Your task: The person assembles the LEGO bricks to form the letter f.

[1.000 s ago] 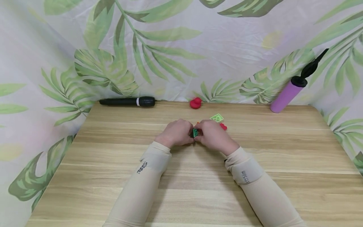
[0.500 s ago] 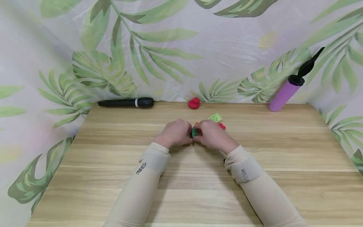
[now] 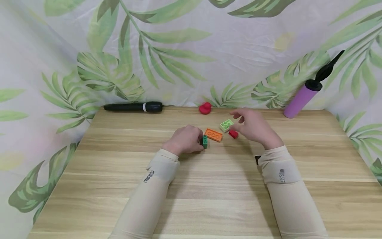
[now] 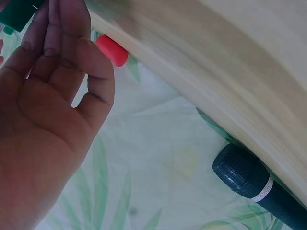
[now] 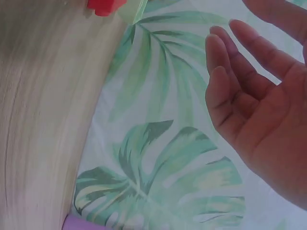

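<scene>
My left hand (image 3: 186, 139) pinches a small dark green toy brick (image 3: 205, 141) just above or on the table, its studs toward the head camera. In the left wrist view a corner of the green brick (image 4: 19, 14) shows beyond the fingers. Off to the right, my right hand (image 3: 253, 127) holds nothing, thumb and fingers apart, over a light green brick (image 3: 226, 125) and a small red brick (image 3: 233, 134). Between the two hands an orange brick (image 3: 213, 135) lies on the table. The right wrist view shows the relaxed right hand (image 5: 261, 96) with a gap between thumb and fingers.
At the table's back edge lie a black microphone (image 3: 134, 107) on the left and a red rubber duck (image 3: 205, 108) near the middle. A purple hand pump (image 3: 299, 100) leans against the leaf-patterned cloth (image 3: 179, 46) at the back right of the wooden table (image 3: 203, 205).
My right hand has let go of the green brick and moved right and back, uncovering the orange brick. The left hand has stayed in place with the green brick.
</scene>
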{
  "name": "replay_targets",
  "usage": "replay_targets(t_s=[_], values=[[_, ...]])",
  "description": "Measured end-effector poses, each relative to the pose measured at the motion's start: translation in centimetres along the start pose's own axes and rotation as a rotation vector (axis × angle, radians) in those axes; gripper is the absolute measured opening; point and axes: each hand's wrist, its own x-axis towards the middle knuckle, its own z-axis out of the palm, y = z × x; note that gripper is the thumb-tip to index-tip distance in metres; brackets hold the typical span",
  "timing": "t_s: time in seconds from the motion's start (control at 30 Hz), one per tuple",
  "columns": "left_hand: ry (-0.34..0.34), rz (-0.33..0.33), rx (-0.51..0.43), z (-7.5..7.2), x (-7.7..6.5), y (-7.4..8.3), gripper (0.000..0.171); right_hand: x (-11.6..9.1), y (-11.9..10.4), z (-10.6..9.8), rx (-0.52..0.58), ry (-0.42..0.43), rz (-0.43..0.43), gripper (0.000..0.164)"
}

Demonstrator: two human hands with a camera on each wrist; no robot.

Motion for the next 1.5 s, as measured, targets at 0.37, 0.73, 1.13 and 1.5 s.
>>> replay_targets(t_s=[0.37,0.73,1.13,1.5], values=[[-0.004,0.001,-0.015,0.0,0.0,-0.2,0.017,0.8,-1.7,4.4,-0.19,-0.103,-0.119,0.048],[0.004,0.007,0.005,0.0,-0.1,0.1,0.017,0.5,-2.2,6.6,-0.361,-0.144,-0.12,0.027],[0.002,0.011,0.007,0.0,-0.1,0.0,0.021,0.7,-1.5,4.3,-0.002,-0.146,-0.16,0.028],[0.163,0.044,-0.155,-3.0,-1.3,-1.8,0.05,0.8,-1.7,3.9,0.166,-0.205,-0.127,0.034]])
